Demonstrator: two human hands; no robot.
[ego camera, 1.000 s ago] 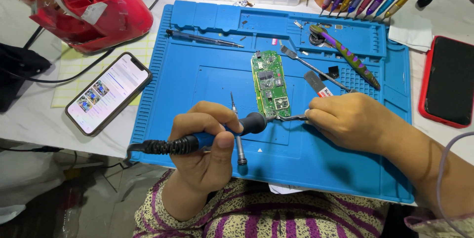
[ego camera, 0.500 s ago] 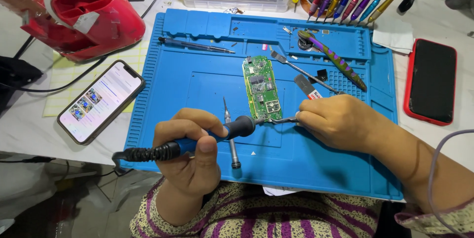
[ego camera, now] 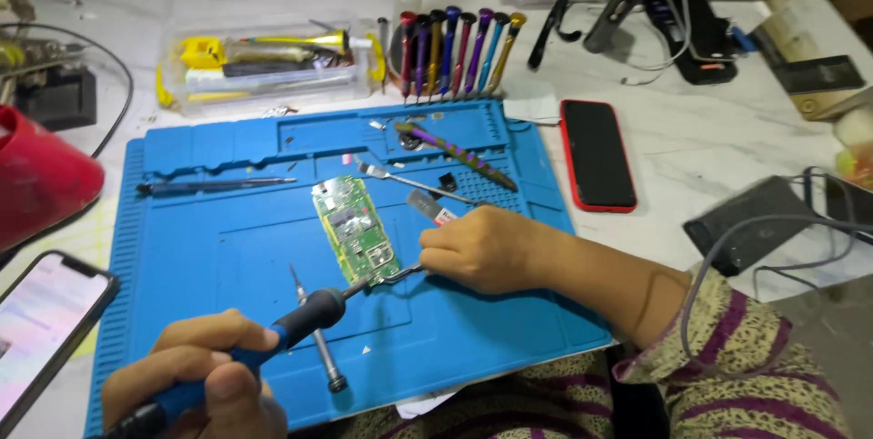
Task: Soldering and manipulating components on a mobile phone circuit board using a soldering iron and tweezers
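Blue mat [ego camera: 227, 257], circuit board [ego camera: 355, 232] between hands

1. A white marble-patterned table [ego camera: 709, 148] carries everything.
2. A blue work mat [ego camera: 227, 257] lies flat across its middle.
3. A red-cased phone [ego camera: 597, 154] lies face up just right of the mat.
4. A clear plastic tool box [ego camera: 264, 66] sits beyond the mat's far edge.
5. Beside it stands a row of screwdrivers [ego camera: 459, 50].
6. A lit phone [ego camera: 41, 334] rests at the left.
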